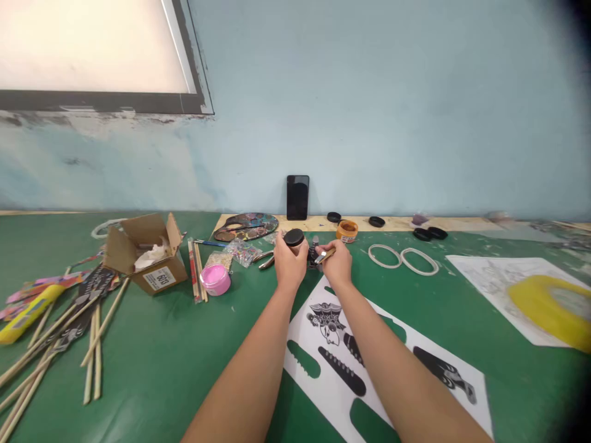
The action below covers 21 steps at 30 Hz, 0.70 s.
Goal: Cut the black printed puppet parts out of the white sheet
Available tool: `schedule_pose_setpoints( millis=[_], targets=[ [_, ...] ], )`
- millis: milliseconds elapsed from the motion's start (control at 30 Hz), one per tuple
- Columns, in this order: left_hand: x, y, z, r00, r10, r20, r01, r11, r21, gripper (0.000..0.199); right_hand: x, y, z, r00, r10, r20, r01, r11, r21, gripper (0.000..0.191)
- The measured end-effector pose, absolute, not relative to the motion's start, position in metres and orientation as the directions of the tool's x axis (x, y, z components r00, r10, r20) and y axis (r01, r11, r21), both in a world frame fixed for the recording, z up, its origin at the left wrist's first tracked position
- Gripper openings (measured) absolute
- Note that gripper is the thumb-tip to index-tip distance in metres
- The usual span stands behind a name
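My left hand (290, 263) is wrapped round a small jar with a black lid (294, 238), beyond the near sheet. Just to its right, my right hand (336, 261) is closed on a thin brown and silver tool (325, 256). Between the hands is a small dark patterned piece (313, 252), partly hidden by the fingers. Below the forearms lies a white sheet (318, 397) with cut-out holes and black printed shapes, including a patterned head figure (327, 321).
A cardboard box (159, 277), a pink tub (215, 280) and wooden sticks (95, 360) are at left. A palette (246, 226) and phone (298, 197) stand near the wall. An orange jar (346, 231), white rings (419, 261) and yellow tape (538, 307) are at right.
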State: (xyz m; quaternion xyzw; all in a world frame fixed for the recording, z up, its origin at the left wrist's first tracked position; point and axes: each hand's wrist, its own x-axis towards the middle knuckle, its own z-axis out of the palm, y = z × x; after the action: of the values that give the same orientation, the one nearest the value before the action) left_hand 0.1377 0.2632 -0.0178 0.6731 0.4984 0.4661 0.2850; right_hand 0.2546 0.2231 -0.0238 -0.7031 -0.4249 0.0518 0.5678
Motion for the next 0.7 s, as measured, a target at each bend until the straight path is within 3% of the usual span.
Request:
schedule_pose_setpoints(
  millis=[133, 300, 600, 700],
  targets=[
    [0.135, 0.266, -0.019, -0.019, 0.952, 0.305, 0.357, -0.279, 0.891, 0.075, 0.25, 0.226, -0.027, 0.579, 0.711, 0.399, 0.556, 0.014, -0.831, 0.024],
    [0.132, 0.264, -0.018, -0.01, 0.954, 0.299, 0.307, -0.282, 0.909, 0.077, 0.249, 0.226, -0.025, 0.558, 0.73, 0.395, 0.589, -0.013, -0.808, 0.021],
    [0.131, 0.265, -0.021, 0.17, 0.916, 0.362, 0.229, -0.394, 0.89, 0.08, 0.253, 0.224, -0.03, 0.686, 0.603, 0.406, 0.525, -0.025, -0.851, 0.011],
    [0.124, 0.257, 0.004, 0.109, 0.91, 0.4, 0.205, -0.415, 0.887, 0.066, 0.252, 0.225, -0.031, 0.684, 0.609, 0.403, 0.505, 0.004, -0.863, 0.01]
  ],
)
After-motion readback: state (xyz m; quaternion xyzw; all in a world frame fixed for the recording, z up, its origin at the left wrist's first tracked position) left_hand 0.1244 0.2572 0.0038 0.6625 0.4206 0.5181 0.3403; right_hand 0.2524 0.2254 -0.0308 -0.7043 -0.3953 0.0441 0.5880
